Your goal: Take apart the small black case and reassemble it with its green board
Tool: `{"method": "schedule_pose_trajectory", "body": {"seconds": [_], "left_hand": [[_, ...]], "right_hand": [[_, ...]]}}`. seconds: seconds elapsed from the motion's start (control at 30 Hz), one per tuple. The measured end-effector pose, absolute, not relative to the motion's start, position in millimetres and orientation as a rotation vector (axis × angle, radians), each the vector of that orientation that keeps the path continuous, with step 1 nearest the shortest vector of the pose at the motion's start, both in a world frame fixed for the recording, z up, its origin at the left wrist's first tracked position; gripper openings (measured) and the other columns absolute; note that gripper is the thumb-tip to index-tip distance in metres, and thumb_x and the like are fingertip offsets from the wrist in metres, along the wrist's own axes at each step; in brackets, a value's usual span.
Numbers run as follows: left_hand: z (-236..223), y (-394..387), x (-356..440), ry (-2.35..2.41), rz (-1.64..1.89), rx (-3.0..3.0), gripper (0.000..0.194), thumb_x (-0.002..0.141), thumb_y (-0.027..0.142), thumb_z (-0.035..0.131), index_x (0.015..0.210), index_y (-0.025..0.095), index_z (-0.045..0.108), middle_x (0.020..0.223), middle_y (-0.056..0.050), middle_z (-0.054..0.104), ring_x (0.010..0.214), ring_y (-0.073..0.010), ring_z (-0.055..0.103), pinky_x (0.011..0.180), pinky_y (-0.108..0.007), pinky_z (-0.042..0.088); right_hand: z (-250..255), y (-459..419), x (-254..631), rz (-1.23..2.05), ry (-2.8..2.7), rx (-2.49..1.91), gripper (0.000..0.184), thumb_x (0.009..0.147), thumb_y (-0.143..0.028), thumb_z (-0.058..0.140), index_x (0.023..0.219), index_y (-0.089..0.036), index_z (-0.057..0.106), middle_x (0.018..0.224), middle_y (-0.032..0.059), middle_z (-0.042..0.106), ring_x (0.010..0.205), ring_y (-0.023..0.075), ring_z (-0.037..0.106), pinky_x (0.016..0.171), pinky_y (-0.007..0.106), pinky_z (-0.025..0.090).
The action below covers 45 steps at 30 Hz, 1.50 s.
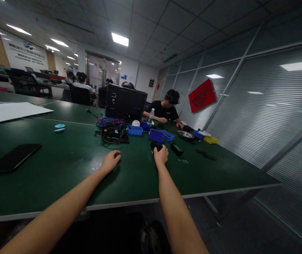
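My right hand (162,155) is wrapped round a small black object (156,145) on the green table; its exact kind is hidden by the fingers and blur. Just to its right lies a black box with green markings (176,149). My left hand (110,161) rests on the tabletop with nothing in it, its fingers loosely bent and thumb side up. Nearest to that hand, further back, are a black power adapter (110,132) with cables and a small black stand (125,137).
Blue trays (135,130), a white ball (135,123), a water bottle (151,115) and a monitor (126,102) stand behind. A metal bowl (185,134) is at right, a black tablet-like slab (12,158) at left. Another person (164,110) sits across the green table (130,187).
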<state>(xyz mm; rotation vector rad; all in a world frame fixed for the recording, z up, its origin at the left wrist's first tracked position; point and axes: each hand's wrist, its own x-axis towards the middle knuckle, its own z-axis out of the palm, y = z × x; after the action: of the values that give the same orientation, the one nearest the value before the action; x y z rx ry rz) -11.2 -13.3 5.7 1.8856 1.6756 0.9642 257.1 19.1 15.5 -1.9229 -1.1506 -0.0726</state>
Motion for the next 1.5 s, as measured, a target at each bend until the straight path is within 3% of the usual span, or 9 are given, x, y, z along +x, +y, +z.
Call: {"method": "schedule_pose_trajectory", "body": {"seconds": [0.2, 0.4, 0.67, 0.97, 1.2, 1.37, 1.5], "left_hand": [[8, -14, -11, 1.682, 0.955, 1.915, 0.031, 0.077, 0.029, 0.045, 0.101, 0.017, 0.06, 0.104, -0.006, 0.063, 0.093, -0.0175, 0.058, 0.083, -0.027, 0.042], [8, -15, -11, 1.678, 0.949, 1.926, 0.031, 0.077, 0.029, 0.046, 0.102, 0.016, 0.06, 0.103, -0.007, 0.063, 0.094, -0.0182, 0.058, 0.082, -0.028, 0.043], [7, -15, -11, 1.682, 0.956, 1.925, 0.032, 0.077, 0.031, 0.045, 0.102, 0.017, 0.059, 0.103, -0.006, 0.063, 0.093, -0.0177, 0.058, 0.081, -0.027, 0.043], [5, -13, -10, 1.702, 0.966, 1.949, 0.032, 0.078, 0.033, 0.043, 0.1, 0.018, 0.06, 0.101, -0.004, 0.064, 0.091, -0.0167, 0.058, 0.081, -0.026, 0.042], [10, -17, -10, 1.701, 0.961, 1.944, 0.031, 0.078, 0.033, 0.043, 0.099, 0.017, 0.061, 0.102, -0.005, 0.063, 0.092, -0.0168, 0.058, 0.082, -0.026, 0.042], [11, -18, -10, 1.712, 0.967, 1.949, 0.031, 0.078, 0.032, 0.043, 0.099, 0.017, 0.061, 0.102, -0.005, 0.063, 0.093, -0.0169, 0.058, 0.083, -0.026, 0.042], [14, -20, -10, 1.709, 0.962, 1.948, 0.031, 0.078, 0.032, 0.043, 0.099, 0.017, 0.061, 0.102, -0.006, 0.063, 0.093, -0.0171, 0.057, 0.082, -0.026, 0.042]], "right_hand": [[30, 7, 248, -0.185, -1.175, -1.709, 0.056, 0.08, -0.047, 0.038, 0.127, -0.015, 0.034, 0.117, 0.0144, 0.048, 0.105, 0.0265, 0.043, 0.08, 0.033, 0.035], [31, 6, 250, -0.163, -1.164, -1.748, 0.056, 0.081, -0.048, 0.037, 0.127, -0.016, 0.037, 0.116, 0.0142, 0.05, 0.102, 0.0275, 0.044, 0.081, 0.034, 0.032], [36, 6, 261, -0.251, -1.193, -1.628, 0.045, 0.084, -0.041, 0.036, 0.118, -0.015, 0.046, 0.109, 0.0136, 0.052, 0.102, 0.0245, 0.045, 0.085, 0.032, 0.032], [34, 5, 248, -0.284, -1.315, -1.355, 0.046, 0.082, -0.031, 0.042, 0.126, -0.018, 0.037, 0.112, 0.0119, 0.045, 0.103, 0.0207, 0.045, 0.087, 0.033, 0.036], [26, 0, 209, -0.347, -1.996, -1.247, 0.038, 0.068, -0.003, 0.045, 0.099, -0.02, 0.058, 0.115, 0.0082, 0.046, 0.11, 0.0221, 0.038, 0.093, 0.037, 0.034], [24, -6, 194, -0.368, -2.317, -1.094, 0.016, 0.071, -0.011, 0.05, 0.075, -0.02, 0.062, 0.107, 0.0042, 0.055, 0.117, 0.0233, 0.032, 0.097, 0.039, 0.029], [23, -5, 191, -0.32, -2.239, -1.099, 0.016, 0.078, -0.019, 0.047, 0.081, -0.019, 0.063, 0.1, 0.006, 0.058, 0.113, 0.0207, 0.037, 0.096, 0.036, 0.03]]}}
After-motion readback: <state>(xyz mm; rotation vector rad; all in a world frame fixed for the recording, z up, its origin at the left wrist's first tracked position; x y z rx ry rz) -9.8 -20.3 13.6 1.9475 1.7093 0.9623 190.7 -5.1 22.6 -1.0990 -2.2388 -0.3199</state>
